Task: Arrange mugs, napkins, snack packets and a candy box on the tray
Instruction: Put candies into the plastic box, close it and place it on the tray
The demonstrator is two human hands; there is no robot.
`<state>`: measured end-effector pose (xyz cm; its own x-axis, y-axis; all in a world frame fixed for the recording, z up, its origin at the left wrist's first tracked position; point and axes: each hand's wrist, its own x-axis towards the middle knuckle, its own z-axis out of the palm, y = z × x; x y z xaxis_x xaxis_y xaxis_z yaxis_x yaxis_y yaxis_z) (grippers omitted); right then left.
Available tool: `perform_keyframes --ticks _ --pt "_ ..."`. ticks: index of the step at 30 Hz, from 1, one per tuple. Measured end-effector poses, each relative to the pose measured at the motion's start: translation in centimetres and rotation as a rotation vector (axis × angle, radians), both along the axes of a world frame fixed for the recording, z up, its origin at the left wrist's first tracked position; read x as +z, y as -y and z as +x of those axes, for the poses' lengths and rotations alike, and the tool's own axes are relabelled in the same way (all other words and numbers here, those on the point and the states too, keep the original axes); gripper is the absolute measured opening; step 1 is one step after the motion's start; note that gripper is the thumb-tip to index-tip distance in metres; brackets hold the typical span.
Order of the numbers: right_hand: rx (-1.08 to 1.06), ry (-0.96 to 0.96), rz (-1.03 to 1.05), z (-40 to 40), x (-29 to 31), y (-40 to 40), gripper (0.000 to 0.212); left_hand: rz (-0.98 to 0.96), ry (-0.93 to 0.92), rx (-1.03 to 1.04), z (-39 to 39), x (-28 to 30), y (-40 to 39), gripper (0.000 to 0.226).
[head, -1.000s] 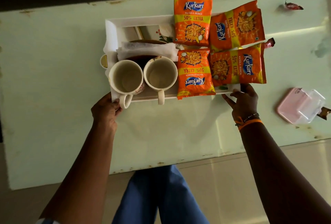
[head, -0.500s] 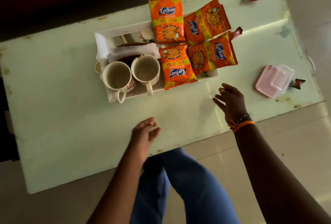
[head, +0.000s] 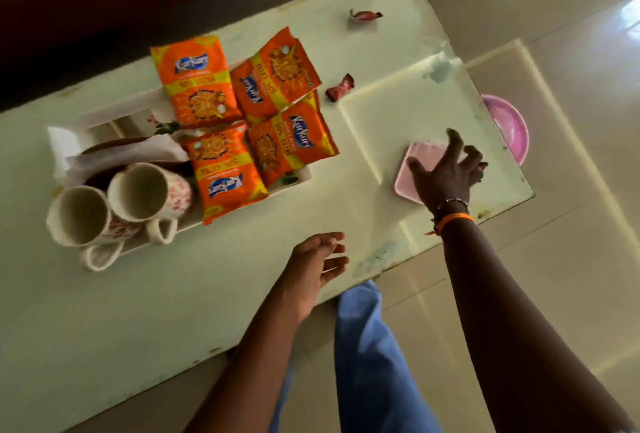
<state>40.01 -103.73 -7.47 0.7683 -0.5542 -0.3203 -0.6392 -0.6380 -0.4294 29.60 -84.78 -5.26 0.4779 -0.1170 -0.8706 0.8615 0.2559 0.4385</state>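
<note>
Tray (head: 104,117) with mugs (head: 114,204), napkins (head: 128,152), snack packets (head: 242,121); right hand (head: 445,173) spread over candy box (head: 412,169).

Glossy foil pkts (head: 225,174), ceramic mugs (head: 145,190)

Right hand (head: 445,174): arm extended forward, fingers spread, palm down, nothing closed in the grip (beaded and orange bands at wrist). Left hand (head: 317,268): hovering, fingers loosely curled and parted, grip empty.

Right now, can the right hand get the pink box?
Probably yes. The right hand is spread open right over the pink box, which lies alone on the table with nothing covering it.
</note>
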Motion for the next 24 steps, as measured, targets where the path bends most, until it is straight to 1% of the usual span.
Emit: perform_keyframes --ticks 2,4,6,7,9,11,12,13,15,17,18,19,21,22,24 --pt "0.065 -0.085 0.034 1.0 -0.9 0.8 0.077 0.007 -0.010 0.000 1.8 -0.6 2.3 0.024" --pt "0.113 -0.139 0.033 1.7 -1.4 1.5 0.072 0.046 -0.013 -0.027 3.5 -1.2 4.7 0.023" --pt "0.145 -0.145 0.044 1.9 -1.6 2.0 0.065 0.140 -0.010 -0.117 5.0 -1.7 6.5 0.023" --pt "0.142 -0.118 0.092 2.1 -1.5 2.4 0.062 0.181 -0.013 -0.154 5.7 -1.8 7.4 0.022" --pt "0.081 -0.011 0.278 2.3 -1.0 2.9 0.056 0.189 -0.042 -0.180 6.9 -1.9 8.6 0.026" --pt "-0.025 0.064 0.507 2.0 -0.2 3.3 0.046 0.112 -0.079 -0.184 7.7 -1.9 9.3 0.043" --pt "-0.072 0.060 0.594 1.7 0.2 3.5 0.043 0.049 -0.077 -0.146 7.9 -1.9 9.6 0.049" --pt "-0.096 0.037 0.663 1.3 0.6 3.7 0.043 -0.014 -0.064 -0.065 8.0 -1.8 9.8 0.051" --pt "-0.093 0.000 0.827 0.1 1.2 4.0 0.047 -0.079 -0.008 0.142 8.1 -1.4 9.8 0.057" --pt "-0.046 -0.002 0.976 -1.0 1.8 4.3 0.049 -0.088 0.069 0.287 8.2 -1.2 9.0 0.057" --pt "-0.014 -0.001 1.003 -1.5 2.0 4.5 0.049 -0.084 0.106 0.306 8.2 -1.2 8.4 0.053" --pt "0.018 0.002 0.989 -1.9 2.1 4.7 0.049 -0.073 0.136 0.285 8.1 -1.2 7.9 0.049" --pt "0.126 0.003 0.938 -2.5 2.3 5.1 0.050 0.004 0.173 0.166 7.9 -0.9 7.2 0.047" --pt "0.204 -0.015 0.951 -2.7 2.4 5.1 0.045 0.052 0.185 0.107 7.5 -0.8 6.9 0.048" --pt "0.349 -0.075 1.026 -3.4 2.8 4.3 0.034 0.087 0.209 0.044 6.5 -0.2 6.6 0.052"
